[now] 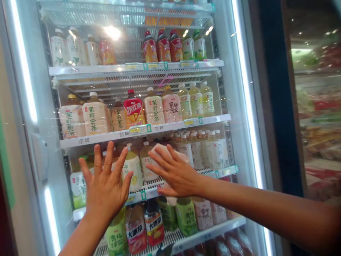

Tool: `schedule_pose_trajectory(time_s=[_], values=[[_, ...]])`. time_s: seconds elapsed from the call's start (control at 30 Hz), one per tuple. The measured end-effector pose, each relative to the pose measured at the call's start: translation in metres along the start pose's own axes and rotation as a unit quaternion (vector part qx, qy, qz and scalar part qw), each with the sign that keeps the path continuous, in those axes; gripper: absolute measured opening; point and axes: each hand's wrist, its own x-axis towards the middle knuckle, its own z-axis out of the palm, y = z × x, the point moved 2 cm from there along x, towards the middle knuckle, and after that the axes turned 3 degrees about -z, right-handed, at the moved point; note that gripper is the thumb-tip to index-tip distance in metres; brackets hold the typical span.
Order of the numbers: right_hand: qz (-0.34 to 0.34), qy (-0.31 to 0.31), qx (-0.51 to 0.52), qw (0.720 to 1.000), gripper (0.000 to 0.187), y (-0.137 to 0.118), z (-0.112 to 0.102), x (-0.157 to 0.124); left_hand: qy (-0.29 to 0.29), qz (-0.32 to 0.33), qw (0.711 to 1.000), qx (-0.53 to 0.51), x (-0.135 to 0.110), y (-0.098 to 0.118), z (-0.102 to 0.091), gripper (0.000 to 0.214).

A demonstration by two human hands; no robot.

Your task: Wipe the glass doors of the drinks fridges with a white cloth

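My left hand (107,179) is raised with its fingers spread, palm toward the glass door (128,46) of a drinks fridge, and holds nothing. To its right, my right hand (176,172) presses a pale pinkish-white cloth (162,151) flat toward the same glass. Parts of the cloth show above the fingers and below the palm; the rest is hidden under the hand. Behind the glass, between the two hands, stands a tea bottle (132,169) with a white cap. Whether the left fingertips touch the glass I cannot tell.
Several shelves of bottled drinks fill the fridge, among them a red-labelled bottle (133,108) and a green bottle (186,215). A door handle (40,156) is at the left. Light strips (247,89) run down both sides. At the right stands another lit display (315,117).
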Motion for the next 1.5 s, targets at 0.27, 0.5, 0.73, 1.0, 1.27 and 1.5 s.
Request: schedule_pose_trajectory(time_s=[0.27,0.5,0.73,1.0,1.27,1.5], values=[[0.257,0.074,-0.051,0.962,0.098,0.038,-0.007,-0.067,-0.003,0.023,0.998,-0.05,0.01,0.054,0.016,0.077],[0.246,0.063,-0.062,0.965,0.086,0.032,0.0,-0.123,-0.007,0.019,0.995,-0.102,0.008,0.121,0.036,0.077],[0.195,0.013,-0.046,0.98,0.096,0.048,-0.002,-0.162,0.003,0.071,0.99,-0.125,0.024,0.177,0.059,0.076],[0.281,0.075,-0.061,0.955,0.085,0.069,-0.01,-0.217,0.01,0.183,0.98,-0.075,0.036,0.215,0.084,0.077],[0.338,0.077,-0.097,0.933,0.082,0.089,-0.017,-0.226,0.008,0.198,0.98,-0.032,0.034,0.216,0.097,0.075],[0.255,0.062,-0.041,0.964,0.092,0.036,0.0,-0.166,0.007,0.193,0.981,-0.038,0.031,0.197,0.086,0.078]])
